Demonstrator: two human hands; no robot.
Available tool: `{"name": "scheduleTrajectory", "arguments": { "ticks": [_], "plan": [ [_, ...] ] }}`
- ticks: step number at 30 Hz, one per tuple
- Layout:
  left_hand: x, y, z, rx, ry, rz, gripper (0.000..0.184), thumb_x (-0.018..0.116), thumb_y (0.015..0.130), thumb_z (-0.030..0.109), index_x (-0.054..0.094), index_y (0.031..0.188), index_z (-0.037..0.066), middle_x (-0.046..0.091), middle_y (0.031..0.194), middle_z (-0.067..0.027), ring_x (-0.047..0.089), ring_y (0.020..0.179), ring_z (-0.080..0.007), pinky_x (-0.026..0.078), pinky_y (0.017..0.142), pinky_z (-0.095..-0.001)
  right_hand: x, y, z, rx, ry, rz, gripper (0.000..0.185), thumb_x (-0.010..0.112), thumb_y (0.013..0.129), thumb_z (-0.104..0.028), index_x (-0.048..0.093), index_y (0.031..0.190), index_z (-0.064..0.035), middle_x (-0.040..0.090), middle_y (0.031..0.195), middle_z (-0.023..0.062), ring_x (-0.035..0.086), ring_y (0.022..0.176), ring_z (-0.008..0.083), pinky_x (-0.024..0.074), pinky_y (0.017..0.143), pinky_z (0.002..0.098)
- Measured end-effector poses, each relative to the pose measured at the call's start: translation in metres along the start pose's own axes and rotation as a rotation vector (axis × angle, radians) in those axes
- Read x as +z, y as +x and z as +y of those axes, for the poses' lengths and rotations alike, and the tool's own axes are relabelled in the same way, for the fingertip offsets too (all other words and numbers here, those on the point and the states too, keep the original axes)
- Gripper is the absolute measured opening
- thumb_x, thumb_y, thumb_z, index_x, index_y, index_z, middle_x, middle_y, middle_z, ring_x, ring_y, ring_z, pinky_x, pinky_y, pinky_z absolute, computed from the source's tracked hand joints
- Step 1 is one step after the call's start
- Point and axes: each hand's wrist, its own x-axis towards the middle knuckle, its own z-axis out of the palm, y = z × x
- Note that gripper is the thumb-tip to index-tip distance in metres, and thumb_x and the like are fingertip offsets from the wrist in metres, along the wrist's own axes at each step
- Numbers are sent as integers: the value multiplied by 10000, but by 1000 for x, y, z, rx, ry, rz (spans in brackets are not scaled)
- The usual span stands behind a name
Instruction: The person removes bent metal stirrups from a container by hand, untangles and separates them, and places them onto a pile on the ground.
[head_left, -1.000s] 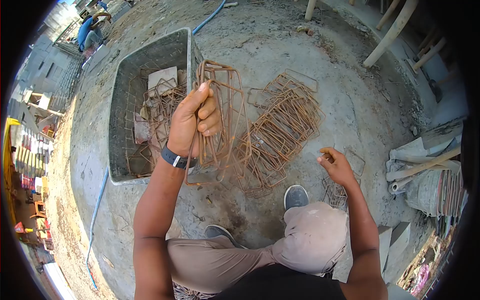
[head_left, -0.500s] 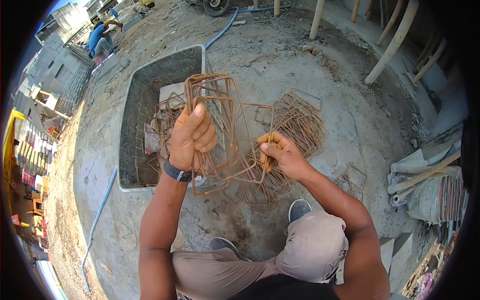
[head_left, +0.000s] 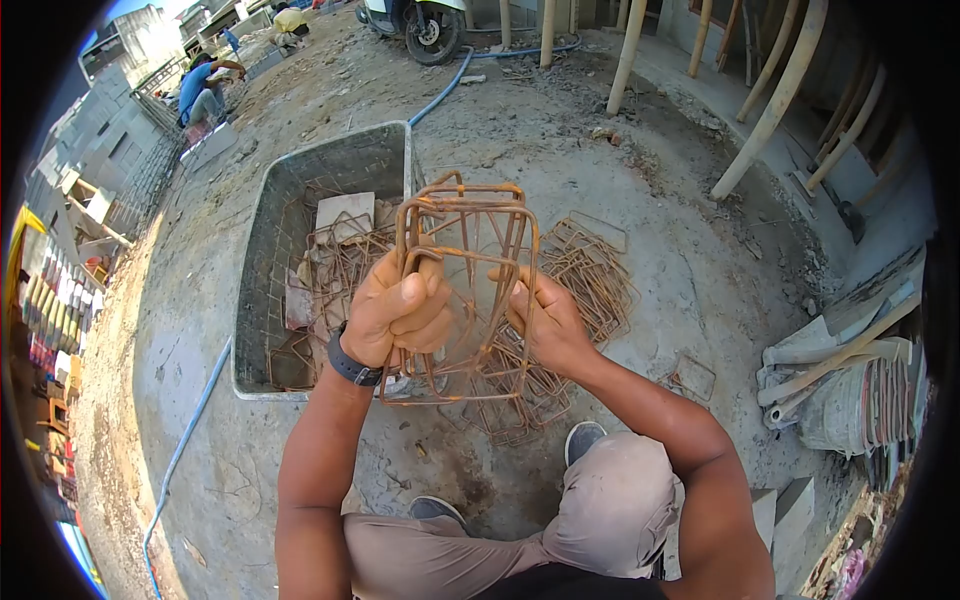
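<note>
My left hand (head_left: pixel 405 312) is closed around the left side of a bundle of rusty rebar stirrups (head_left: pixel 470 205), bent into rectangular loops and held up in front of me. At the bundle's right side, my right hand (head_left: pixel 545 322) has its fingers curled on the wire, its fingertips partly hidden by the loops. Below and behind lies a heap of more stirrups (head_left: pixel 590 280) on the ground. A grey rectangular tub (head_left: pixel 252 290) to the left contains further bent bars (head_left: pixel 345 262) and a pale flat block (head_left: pixel 345 214).
A blue hose (head_left: pixel 190 450) runs along the ground past the tub. Wooden poles (head_left: pixel 775 105) lean at the upper right, and stacked sacks and boards (head_left: pixel 850 390) lie at the right. A person in blue (head_left: pixel 197 92) crouches far left, near a parked motorbike (head_left: pixel 430 30) further right.
The right hand has moved up slightly, and the loop it held out to the right now sits against the bundle. The bundle has turned to face me more squarely.
</note>
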Motion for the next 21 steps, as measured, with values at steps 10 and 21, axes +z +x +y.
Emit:
{"name": "scheduleTrajectory", "arguments": {
  "ticks": [10, 21],
  "plan": [
    [11, -2, 2, 74, 77, 15, 221, 582, 1037, 277, 482, 1011, 81, 326, 547, 61, 282, 410, -35, 228, 406, -233, 18, -8, 5, 164, 149, 46, 278, 497, 1079, -314, 594, 1091, -54, 478, 711, -44, 431, 593, 50, 364, 530, 232],
    [23, 8, 4, 209, 259, 268, 194, 569, 1034, 242, 472, 959, 92, 332, 544, 48, 305, 403, -53, 245, 380, -242, 28, -17, 17, 160, 162, 5, 276, 511, 1066, -331, 568, 1030, -63, 605, 786, 12, 579, 644, 87, 474, 571, 251]
  ]
}}
